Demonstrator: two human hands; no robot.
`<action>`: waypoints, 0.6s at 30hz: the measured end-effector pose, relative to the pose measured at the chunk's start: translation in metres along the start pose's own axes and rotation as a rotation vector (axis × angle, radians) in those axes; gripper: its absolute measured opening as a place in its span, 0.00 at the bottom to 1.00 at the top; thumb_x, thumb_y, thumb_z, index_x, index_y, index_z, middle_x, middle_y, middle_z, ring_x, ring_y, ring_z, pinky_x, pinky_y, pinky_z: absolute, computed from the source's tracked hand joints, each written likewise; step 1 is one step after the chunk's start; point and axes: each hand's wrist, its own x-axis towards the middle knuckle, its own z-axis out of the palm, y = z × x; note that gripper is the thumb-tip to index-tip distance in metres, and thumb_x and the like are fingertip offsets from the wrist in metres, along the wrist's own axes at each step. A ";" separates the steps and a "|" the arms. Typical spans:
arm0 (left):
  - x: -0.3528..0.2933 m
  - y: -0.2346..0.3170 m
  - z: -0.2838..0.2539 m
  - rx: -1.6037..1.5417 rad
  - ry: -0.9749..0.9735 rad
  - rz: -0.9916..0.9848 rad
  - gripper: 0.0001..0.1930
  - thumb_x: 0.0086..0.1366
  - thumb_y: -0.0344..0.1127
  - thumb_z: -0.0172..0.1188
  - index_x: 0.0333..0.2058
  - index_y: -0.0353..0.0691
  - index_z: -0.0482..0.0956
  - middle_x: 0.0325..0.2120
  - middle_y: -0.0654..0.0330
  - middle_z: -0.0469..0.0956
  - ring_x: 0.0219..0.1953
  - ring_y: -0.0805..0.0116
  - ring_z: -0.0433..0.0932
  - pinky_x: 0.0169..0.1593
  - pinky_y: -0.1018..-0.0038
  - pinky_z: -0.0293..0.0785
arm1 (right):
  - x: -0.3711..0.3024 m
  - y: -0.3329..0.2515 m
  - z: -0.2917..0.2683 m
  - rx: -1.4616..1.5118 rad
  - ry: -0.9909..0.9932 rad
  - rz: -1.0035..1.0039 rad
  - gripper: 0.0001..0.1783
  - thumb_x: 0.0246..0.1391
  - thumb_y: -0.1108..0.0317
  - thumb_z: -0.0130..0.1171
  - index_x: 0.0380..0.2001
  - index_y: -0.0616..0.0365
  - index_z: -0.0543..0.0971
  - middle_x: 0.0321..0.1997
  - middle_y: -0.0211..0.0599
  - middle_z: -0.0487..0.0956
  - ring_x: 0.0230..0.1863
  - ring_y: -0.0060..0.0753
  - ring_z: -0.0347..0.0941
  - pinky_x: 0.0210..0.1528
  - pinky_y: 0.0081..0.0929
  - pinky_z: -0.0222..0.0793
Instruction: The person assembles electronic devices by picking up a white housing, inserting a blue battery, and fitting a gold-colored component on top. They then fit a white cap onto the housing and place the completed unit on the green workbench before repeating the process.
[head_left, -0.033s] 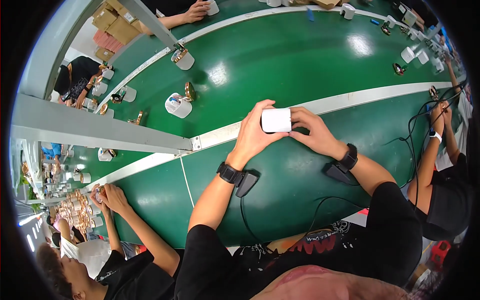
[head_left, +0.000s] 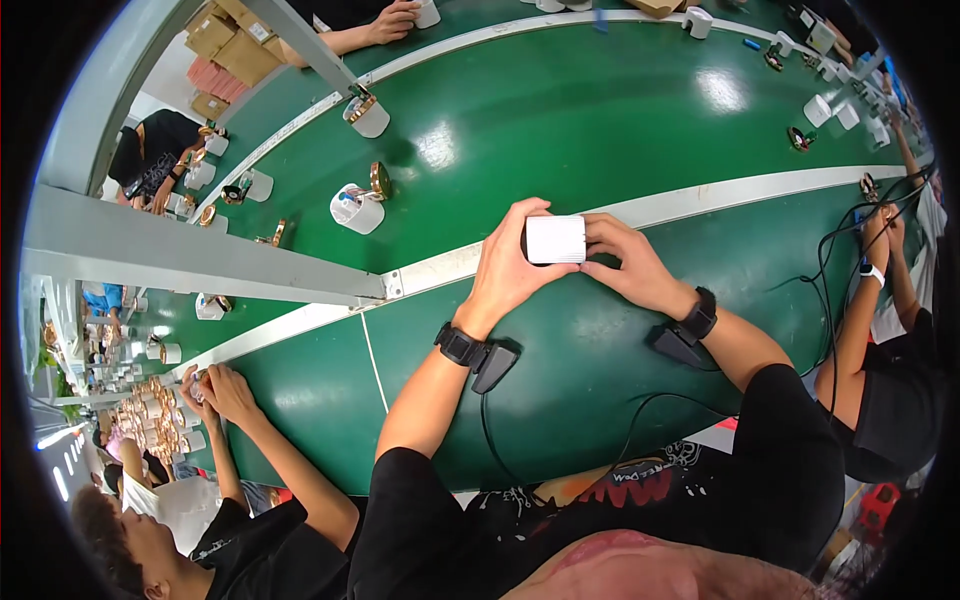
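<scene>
Well, hands (head_left: 502, 262) (both curved) around white block (head_left: 556, 240)

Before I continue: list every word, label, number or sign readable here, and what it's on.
Wearer's black shirt: pale and red print; I won't copy its wording.
Cardboard boxes: a label, too small to read.
White block between left hand and right hand: no print visible.

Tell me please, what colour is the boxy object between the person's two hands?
The boxy object is white, best seen in the head view.
</scene>
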 end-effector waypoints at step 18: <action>0.000 -0.004 -0.003 -0.031 0.041 -0.032 0.39 0.42 0.27 0.77 0.53 0.40 0.66 0.47 0.55 0.77 0.50 0.62 0.78 0.53 0.67 0.76 | 0.002 -0.004 -0.001 -0.142 -0.050 0.008 0.17 0.55 0.79 0.58 0.49 0.64 0.77 0.54 0.42 0.74 0.48 0.33 0.75 0.52 0.29 0.73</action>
